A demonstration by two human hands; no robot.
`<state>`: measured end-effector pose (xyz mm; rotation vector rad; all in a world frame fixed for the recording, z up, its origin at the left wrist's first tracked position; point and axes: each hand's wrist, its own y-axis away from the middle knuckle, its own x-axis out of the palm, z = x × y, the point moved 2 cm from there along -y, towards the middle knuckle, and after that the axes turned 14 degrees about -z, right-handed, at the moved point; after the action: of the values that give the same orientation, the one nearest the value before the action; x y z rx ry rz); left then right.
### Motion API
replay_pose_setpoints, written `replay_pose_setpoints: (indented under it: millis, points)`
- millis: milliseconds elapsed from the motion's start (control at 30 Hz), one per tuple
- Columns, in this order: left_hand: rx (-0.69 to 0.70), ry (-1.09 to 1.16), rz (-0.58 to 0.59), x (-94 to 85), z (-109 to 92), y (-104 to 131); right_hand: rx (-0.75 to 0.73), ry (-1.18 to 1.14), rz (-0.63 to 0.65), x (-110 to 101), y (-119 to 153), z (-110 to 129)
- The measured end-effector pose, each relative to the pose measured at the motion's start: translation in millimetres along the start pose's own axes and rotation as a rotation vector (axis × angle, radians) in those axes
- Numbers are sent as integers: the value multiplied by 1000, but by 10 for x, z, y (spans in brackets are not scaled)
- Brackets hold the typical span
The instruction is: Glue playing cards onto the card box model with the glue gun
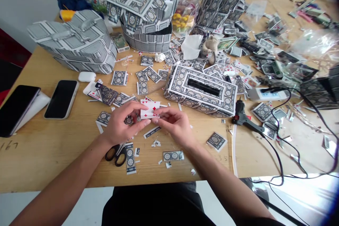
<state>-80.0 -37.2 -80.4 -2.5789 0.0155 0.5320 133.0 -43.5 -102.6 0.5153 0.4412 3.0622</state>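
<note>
Between my two hands is a folded playing card (147, 112), its white face with red diamonds turned up. My left hand (125, 120) pinches its left end between thumb and fingers, while the right end sits in the fingertips of my right hand (174, 123). Black-handled scissors (116, 154) lie below my left hand, partly under the wrist. Beside them rests a cut card strip (130, 159), and another strip (173, 155) lies below my right hand. Small paper scraps (156, 143) are scattered near both.
A card-covered tissue box (202, 90) stands right of my hands, beside a black glue gun (245, 118) with trailing cables (278, 159). Two phones (61, 99) (18, 107) lie left. Card-built baskets (76, 44) (148, 40) and heaps of cards (267, 56) fill the back and right.
</note>
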Motion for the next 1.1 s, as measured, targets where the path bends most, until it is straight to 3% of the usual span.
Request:
replay_pose_setpoints:
  millis: [267, 467, 700, 1100]
  points:
    - [-28, 10, -13, -3, 16, -40, -20, 36, -57, -2, 18, 24]
    - [-97, -43, -33, -10, 35, -26, -99, 83, -16, 18, 11, 14]
    - [-93, -30, -11, 13, 8, -13, -80, 154, 24, 24, 19, -12]
    - [-106, -36, -52, -42, 34, -61, -90, 139, -186, -56, -45, 10]
